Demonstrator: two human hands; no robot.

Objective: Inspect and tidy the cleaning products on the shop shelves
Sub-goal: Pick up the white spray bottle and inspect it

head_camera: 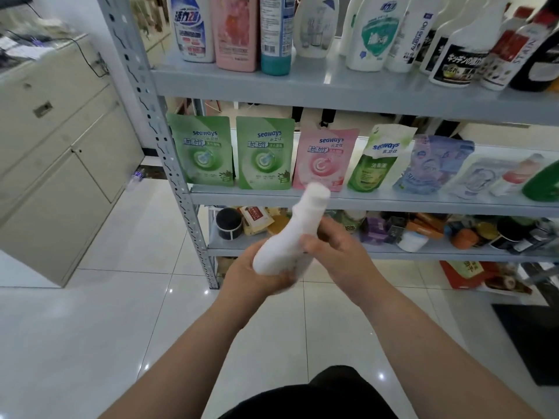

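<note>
A plain white bottle (290,234) is held in front of the grey metal shelf unit (302,86), tilted with its cap up and to the right. My left hand (251,273) cups its base from below, fingers curled round it. My right hand (335,249) grips its middle from the right side. The bottle's label is not visible. Cleaning bottles (367,34) stand on the upper shelf. Green and pink refill pouches (264,152) stand on the middle shelf.
A beige metal cabinet (54,140) stands at the left. The lower shelf (332,249) holds several jars, boxes and tubs. A red box (462,273) sits at floor level right. A dark mat (532,340) lies on the white tiled floor.
</note>
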